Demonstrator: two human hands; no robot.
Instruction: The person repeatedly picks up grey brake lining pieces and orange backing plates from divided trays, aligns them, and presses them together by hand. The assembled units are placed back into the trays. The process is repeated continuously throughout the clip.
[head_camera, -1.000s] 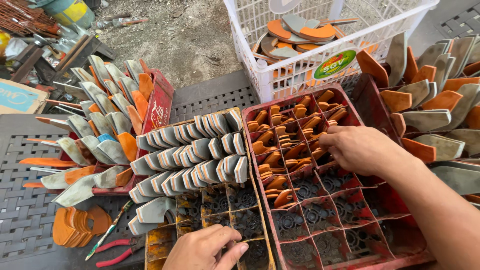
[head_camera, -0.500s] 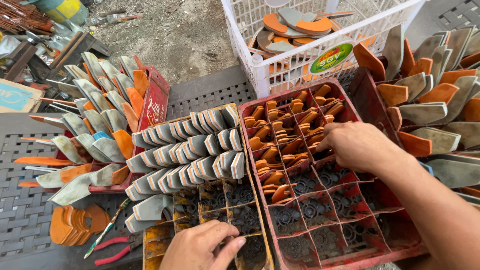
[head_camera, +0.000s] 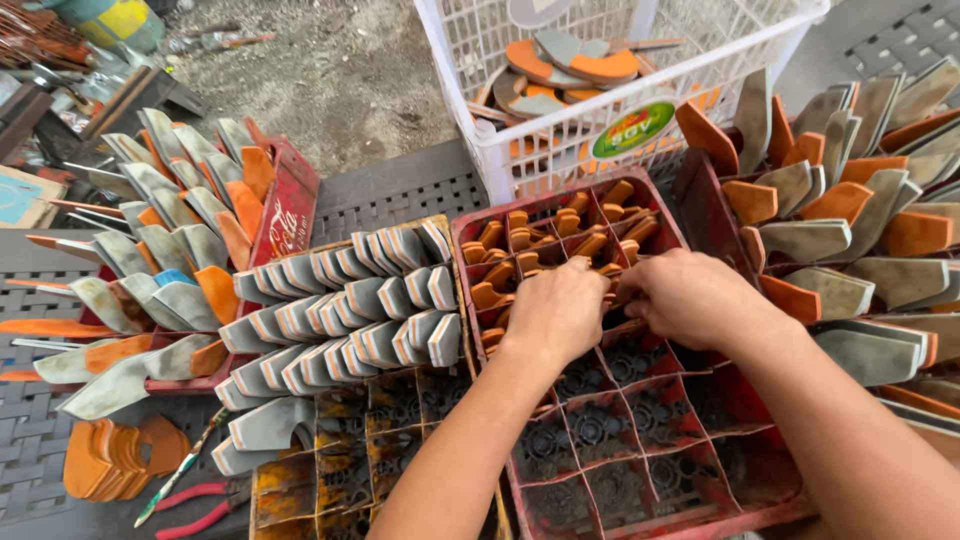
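- The red divided crate (head_camera: 640, 500) sits nearest; its front compartments hold only dark round inserts, no wedges.
- Left hand (head_camera: 555, 315) lies knuckles-up over the crate's middle rows, fingers curled down into a compartment. Whether they have closed on a piece I cannot tell; the fingertips are hidden.
- Right hand (head_camera: 690, 298) lies just beside it, almost touching, fingers bent toward the left hand and down into the same row. Its hold is hidden too.
- The small orange wedges (head_camera: 560, 240) stand on end in the compartments straight ahead of both hands, long axes upright, filling the far rows. The nearest ones lie right at the fingertips, about equally close to either hand.
- To the left, a yellow crate (head_camera: 340, 455) carries rows of grey wedges (head_camera: 350, 310); red-handled pliers (head_camera: 200, 505) lie on the mat beside it.
- Farther off, a white basket (head_camera: 590, 160) holds loose flat orange and grey pieces.
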